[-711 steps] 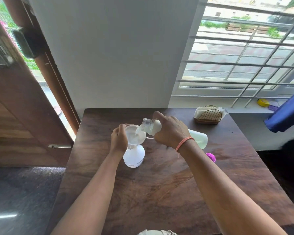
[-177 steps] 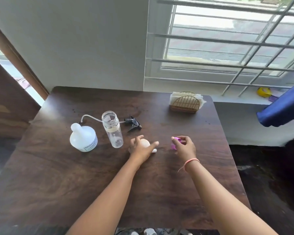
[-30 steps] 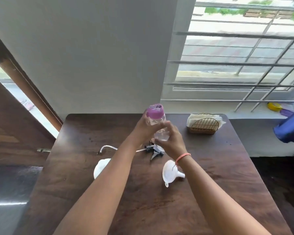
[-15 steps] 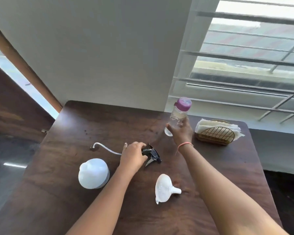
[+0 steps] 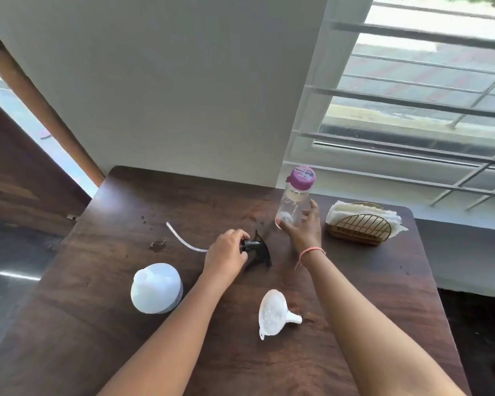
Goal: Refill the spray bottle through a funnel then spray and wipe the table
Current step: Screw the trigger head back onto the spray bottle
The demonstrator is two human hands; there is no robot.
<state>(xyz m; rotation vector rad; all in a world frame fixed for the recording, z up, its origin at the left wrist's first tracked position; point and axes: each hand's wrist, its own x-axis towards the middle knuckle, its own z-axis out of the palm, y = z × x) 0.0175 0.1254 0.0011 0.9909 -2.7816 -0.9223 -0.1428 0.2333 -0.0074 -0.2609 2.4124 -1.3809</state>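
Since half a sec ago: clear bottle (image 5: 293, 202) w/ pink cap set down at 1 o'clock; R hand (image 5: 303, 230) fingers loosening off it. Table (image 5: 383, 281) dark wood. Spray bottle (image 5: 156, 288) at 8 o'clock, neck open. Funnel (image 5: 273, 312) on its side. L hand (image 5: 226, 252) pinches trigger head (image 5: 257, 250); tube (image 5: 183, 240) points 10 o'clock. Bottle lies 7 o'clock of L grip, L hand nearer.
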